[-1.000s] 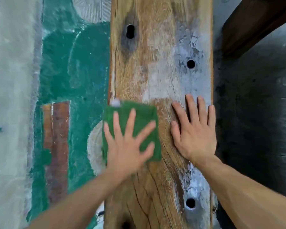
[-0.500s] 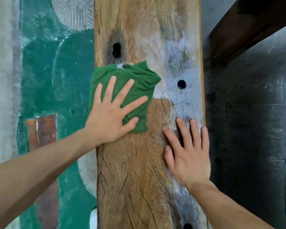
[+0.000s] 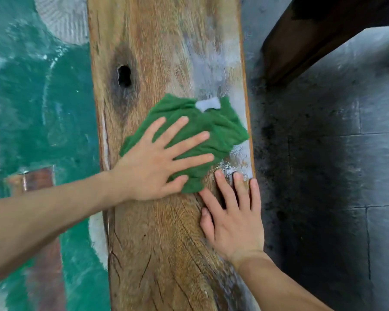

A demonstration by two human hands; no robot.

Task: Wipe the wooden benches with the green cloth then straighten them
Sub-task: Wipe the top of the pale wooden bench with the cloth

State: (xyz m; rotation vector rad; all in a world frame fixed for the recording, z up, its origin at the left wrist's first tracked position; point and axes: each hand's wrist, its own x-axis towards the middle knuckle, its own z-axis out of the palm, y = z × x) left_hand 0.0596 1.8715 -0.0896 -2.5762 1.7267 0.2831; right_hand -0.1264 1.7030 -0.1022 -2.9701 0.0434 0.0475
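A long wooden bench (image 3: 157, 254) runs away from me down the middle of the view, its top worn, cracked and smeared with pale paint on the right. The green cloth (image 3: 220, 129), crumpled with a white tag, lies across the bench's right half. My left hand (image 3: 157, 162) presses flat on the cloth with fingers spread. My right hand (image 3: 231, 218) rests flat on the bare wood just below the cloth, near the bench's right edge, its fingertips almost touching the cloth.
A knot hole (image 3: 124, 75) pierces the bench above the cloth. Green and white painted floor (image 3: 43, 97) lies to the left with a brown post (image 3: 41, 182). Dark grey tiled floor (image 3: 335, 164) is on the right, with a dark wooden beam (image 3: 312, 30) at top right.
My left hand has pushed the cloth away from me and then across to the right side of the bench. The right hand has stayed flat on the wood.
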